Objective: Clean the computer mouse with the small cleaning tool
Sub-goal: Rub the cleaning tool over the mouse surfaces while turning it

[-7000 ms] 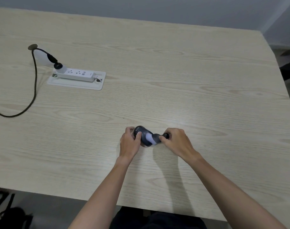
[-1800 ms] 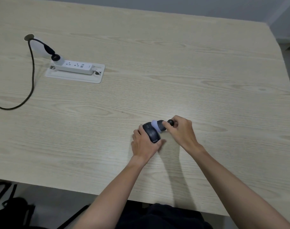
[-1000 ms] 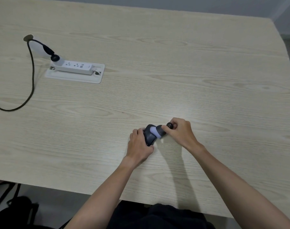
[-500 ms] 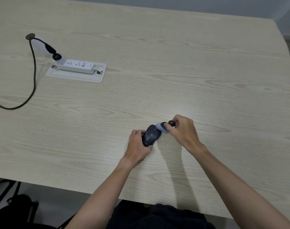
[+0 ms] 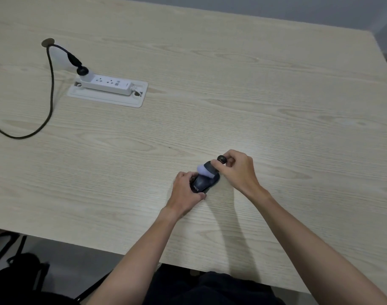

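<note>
My left hand (image 5: 186,190) clamps the computer mouse (image 5: 202,183) flat on the table (image 5: 276,106), toward the near edge, right of centre. My right hand (image 5: 236,170) pinches the small cleaning tool (image 5: 212,167) by its dark handle; its pale brush head rests on the far end of the mouse. Judgement: cleaning is in progress. How much of the surface remains uncleaned cannot be determined.

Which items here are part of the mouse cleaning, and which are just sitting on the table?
In use: computer mouse, held by left hand; small cleaning tool, held by right hand.
Lying about: power strip, black cable.
</note>
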{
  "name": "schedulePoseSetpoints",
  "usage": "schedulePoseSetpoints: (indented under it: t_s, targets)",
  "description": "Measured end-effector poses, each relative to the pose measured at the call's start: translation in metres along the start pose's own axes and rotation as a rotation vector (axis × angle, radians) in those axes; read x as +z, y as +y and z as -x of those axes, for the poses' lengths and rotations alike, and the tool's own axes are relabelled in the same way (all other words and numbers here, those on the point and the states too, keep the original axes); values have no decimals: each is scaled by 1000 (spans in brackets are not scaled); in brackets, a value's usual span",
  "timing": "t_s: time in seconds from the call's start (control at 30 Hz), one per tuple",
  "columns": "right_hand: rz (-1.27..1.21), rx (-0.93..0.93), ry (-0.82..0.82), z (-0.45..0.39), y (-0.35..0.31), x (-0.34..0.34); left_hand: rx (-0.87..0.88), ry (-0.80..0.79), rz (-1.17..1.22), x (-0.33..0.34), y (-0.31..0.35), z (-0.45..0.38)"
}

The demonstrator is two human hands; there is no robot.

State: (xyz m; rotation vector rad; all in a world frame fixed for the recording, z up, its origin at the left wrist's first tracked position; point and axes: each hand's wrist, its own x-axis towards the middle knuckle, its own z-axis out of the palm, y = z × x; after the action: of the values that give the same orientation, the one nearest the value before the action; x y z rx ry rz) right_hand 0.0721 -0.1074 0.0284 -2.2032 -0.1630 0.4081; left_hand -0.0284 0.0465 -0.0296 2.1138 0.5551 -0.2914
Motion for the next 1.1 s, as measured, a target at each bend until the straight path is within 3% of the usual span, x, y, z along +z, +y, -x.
schedulePoseSetpoints:
  t_s: [0.1,0.27,0.37,0.57,0.73,0.97,1.1]
  targets:
    - [84,16,-104,-5,0,5,-1,13,4,0,-1,0]
    - [243,-42,94,-8,-4,4,1,16,34,-1,-3,-1]
    - [106,-8,40,-9,-5,3,4,14,54,-2,-3,-1]
    - [306,-11,99,-9,12,-11,1,-14,81,-2,-5,0]
    - [4,135,121,-2,17,-9,4,-9,68,0,-8,0]
    - [-74,204,218,9,31,-11,11,-12,32,1,-9,-3]
    - [-136,265,169,15,32,-6,20,-5,22,1,-9,-2]
